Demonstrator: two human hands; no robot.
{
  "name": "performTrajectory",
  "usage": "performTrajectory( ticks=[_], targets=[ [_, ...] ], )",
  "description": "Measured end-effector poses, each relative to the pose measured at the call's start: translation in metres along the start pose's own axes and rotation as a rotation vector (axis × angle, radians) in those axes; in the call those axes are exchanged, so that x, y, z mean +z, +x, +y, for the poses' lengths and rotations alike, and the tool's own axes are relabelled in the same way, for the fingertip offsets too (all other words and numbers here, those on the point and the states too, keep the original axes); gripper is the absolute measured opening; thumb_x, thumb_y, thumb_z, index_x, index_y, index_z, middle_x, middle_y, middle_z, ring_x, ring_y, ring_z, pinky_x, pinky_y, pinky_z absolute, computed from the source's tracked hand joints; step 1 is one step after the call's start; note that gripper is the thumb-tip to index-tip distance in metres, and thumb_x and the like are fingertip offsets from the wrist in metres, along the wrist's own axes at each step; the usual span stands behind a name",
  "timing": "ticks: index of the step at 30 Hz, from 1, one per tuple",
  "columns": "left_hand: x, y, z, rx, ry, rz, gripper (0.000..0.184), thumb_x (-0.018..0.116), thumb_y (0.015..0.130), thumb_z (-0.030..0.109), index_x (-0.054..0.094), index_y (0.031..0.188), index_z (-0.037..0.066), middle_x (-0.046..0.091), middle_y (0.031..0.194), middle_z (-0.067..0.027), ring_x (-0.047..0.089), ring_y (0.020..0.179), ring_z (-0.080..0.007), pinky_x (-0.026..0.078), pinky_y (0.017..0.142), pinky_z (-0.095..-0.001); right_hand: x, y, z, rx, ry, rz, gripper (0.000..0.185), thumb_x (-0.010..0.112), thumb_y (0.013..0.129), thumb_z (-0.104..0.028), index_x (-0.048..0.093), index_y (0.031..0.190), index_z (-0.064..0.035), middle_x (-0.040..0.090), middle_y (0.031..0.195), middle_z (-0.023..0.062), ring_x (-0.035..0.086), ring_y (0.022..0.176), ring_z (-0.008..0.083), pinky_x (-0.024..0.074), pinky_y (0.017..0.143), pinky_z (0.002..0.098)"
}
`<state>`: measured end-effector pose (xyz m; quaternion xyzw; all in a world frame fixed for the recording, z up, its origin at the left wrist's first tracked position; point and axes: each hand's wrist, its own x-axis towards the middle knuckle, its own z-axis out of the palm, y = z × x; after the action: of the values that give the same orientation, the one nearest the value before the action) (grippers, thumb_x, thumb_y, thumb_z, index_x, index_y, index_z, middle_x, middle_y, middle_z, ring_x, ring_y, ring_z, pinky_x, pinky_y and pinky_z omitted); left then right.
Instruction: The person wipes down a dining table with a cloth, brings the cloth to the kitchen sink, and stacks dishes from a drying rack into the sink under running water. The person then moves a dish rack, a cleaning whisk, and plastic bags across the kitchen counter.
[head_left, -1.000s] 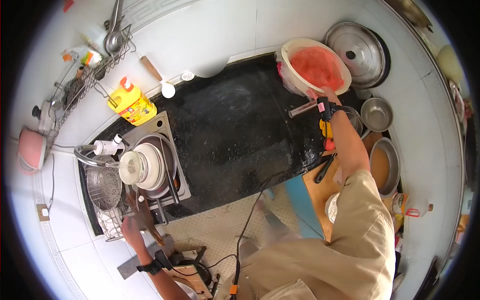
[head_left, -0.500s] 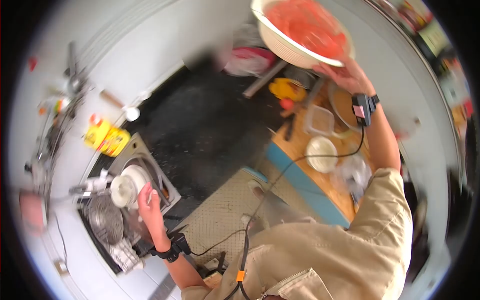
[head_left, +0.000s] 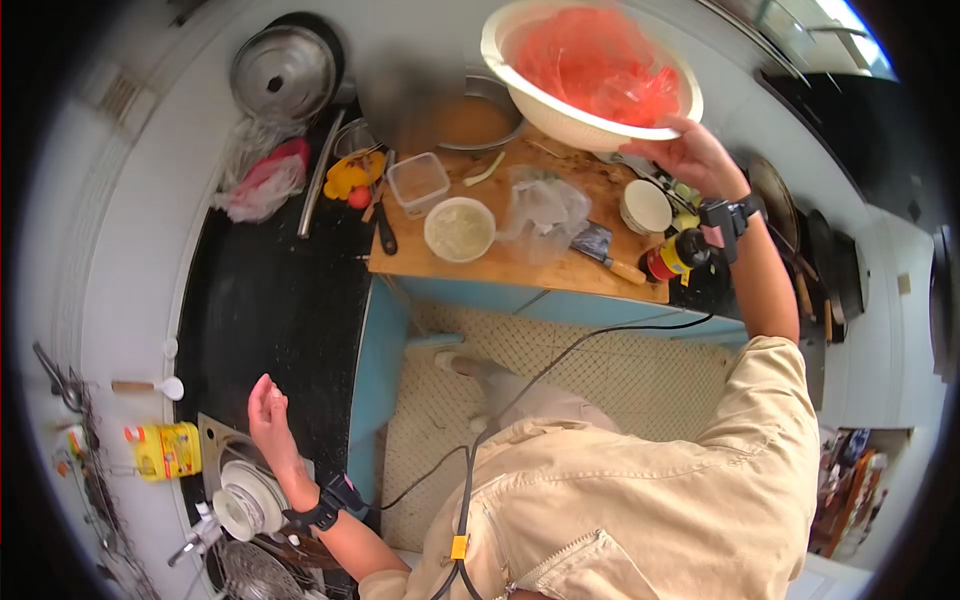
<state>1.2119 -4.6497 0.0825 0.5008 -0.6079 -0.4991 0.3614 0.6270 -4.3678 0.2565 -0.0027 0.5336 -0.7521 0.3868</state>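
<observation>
My right hand (head_left: 695, 155) grips the rim of a cream plastic basin (head_left: 570, 118), which is tilted and raised over the back of the wooden board. Crumpled red plastic (head_left: 595, 65) lies inside the basin. My left hand (head_left: 272, 415) hangs over the black counter (head_left: 270, 310) near the sink, its fingers curled close together; whether anything small is between them is too small to tell. Below that hand, stacked white bowls (head_left: 245, 500) sit in the sink.
On the wooden board (head_left: 400, 262) are a bowl of pale liquid (head_left: 460, 230), a clear container (head_left: 418, 182), a plastic bag (head_left: 545, 212), a cleaver (head_left: 608, 252) and a white bowl (head_left: 646, 206). A dark sauce bottle (head_left: 677, 255) stands at its right. Metal lids (head_left: 285, 75) lean at the back left.
The basin, first on the counter beside the lids, has been lifted by my right hand and carried right over the board. My left hand has risen from the dish rack. The view has turned right.
</observation>
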Motion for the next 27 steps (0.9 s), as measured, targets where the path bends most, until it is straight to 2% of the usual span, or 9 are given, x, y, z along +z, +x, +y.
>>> performTrajectory(
  ticks=[3,7,11,17,21,23,24,25,27],
  targets=[
    [0.024,0.009,0.022,0.002,0.012,-0.061,0.037,0.059,0.099,0.019,0.057,0.131,0.001,0.059,0.128,-0.0104,0.057,0.116,-0.0168,0.047,0.098,-0.0286,-0.043,0.028,0.035,-0.070,0.072,0.101,0.045,0.045,0.093,-0.002,0.033,0.134,0.0137,0.049,0.129,0.0344,0.058,0.112,0.0509,0.0561,0.093,0.0553],
    [0.044,0.020,0.033,0.006,-0.033,-0.125,0.037,0.060,0.099,0.019,0.057,0.131,0.002,0.060,0.127,-0.0088,0.057,0.116,-0.0154,0.047,0.097,-0.0281,-0.080,0.052,0.082,0.012,0.252,0.081,0.047,0.042,0.093,0.000,0.033,0.139,0.0047,0.045,0.136,0.0289,0.056,0.115,0.0493,0.0567,0.092,0.0563],
    [0.058,0.028,0.026,-0.023,-0.093,-0.176,0.037,0.062,0.098,0.021,0.059,0.129,0.002,0.061,0.125,-0.0052,0.057,0.112,-0.0128,0.048,0.093,-0.0281,-0.099,0.066,0.122,0.049,0.295,0.141,0.052,0.046,0.091,-0.001,0.028,0.140,0.0062,0.042,0.135,0.0337,0.050,0.117,0.0559,0.0540,0.094,0.0593],
    [0.065,0.036,-0.008,-0.050,-0.053,-0.208,0.034,0.062,0.096,0.016,0.062,0.126,0.002,0.066,0.117,-0.0073,0.060,0.102,-0.0124,0.049,0.088,-0.0271,-0.112,0.107,0.171,0.215,0.480,0.111,0.050,0.050,0.090,-0.003,0.036,0.136,0.0124,0.043,0.135,0.0374,0.045,0.122,0.0582,0.0539,0.099,0.0512],
    [0.066,0.040,-0.022,-0.101,-0.030,-0.169,0.034,0.060,0.094,0.014,0.062,0.125,0.000,0.066,0.120,-0.0111,0.062,0.107,-0.0162,0.047,0.093,-0.0287,-0.114,0.122,0.195,0.261,0.540,0.134,0.048,0.050,0.090,-0.003,0.040,0.133,0.0136,0.043,0.134,0.0373,0.044,0.124,0.0562,0.0555,0.099,0.0477],
    [0.066,0.046,-0.023,-0.125,-0.026,-0.159,0.034,0.061,0.094,0.013,0.062,0.125,0.000,0.066,0.121,-0.0119,0.062,0.109,-0.0179,0.047,0.094,-0.0292,-0.117,0.127,0.200,0.181,0.501,0.102,0.048,0.049,0.089,-0.002,0.040,0.134,0.0128,0.045,0.133,0.0371,0.045,0.124,0.0546,0.0558,0.098,0.0470],
    [0.066,0.053,-0.030,-0.111,-0.038,-0.152,0.034,0.061,0.094,0.013,0.061,0.124,-0.001,0.066,0.121,-0.0123,0.062,0.109,-0.0183,0.047,0.094,-0.0293,-0.118,0.130,0.200,0.231,0.523,0.128,0.047,0.054,0.093,-0.008,0.042,0.134,0.0100,0.049,0.133,0.0321,0.048,0.124,0.0492,0.0534,0.101,0.0470],
    [0.067,0.061,-0.035,-0.116,-0.042,-0.138,0.034,0.061,0.094,0.013,0.061,0.124,-0.001,0.066,0.121,-0.0123,0.062,0.109,-0.0183,0.047,0.094,-0.0293,-0.120,0.131,0.200,0.239,0.514,0.120,0.047,0.054,0.093,-0.008,0.042,0.134,0.0100,0.049,0.133,0.0321,0.048,0.124,0.0492,0.0534,0.101,0.0470],
    [0.069,0.083,-0.046,-0.092,-0.010,-0.119,0.035,0.062,0.093,0.015,0.062,0.123,-0.001,0.066,0.120,-0.0151,0.063,0.111,-0.0212,0.048,0.095,-0.0309,-0.120,0.130,0.201,0.130,0.441,0.039,0.051,0.063,0.094,-0.021,0.046,0.134,0.0066,0.053,0.131,0.0268,0.052,0.123,0.0417,0.0502,0.105,0.0449]
  ],
)
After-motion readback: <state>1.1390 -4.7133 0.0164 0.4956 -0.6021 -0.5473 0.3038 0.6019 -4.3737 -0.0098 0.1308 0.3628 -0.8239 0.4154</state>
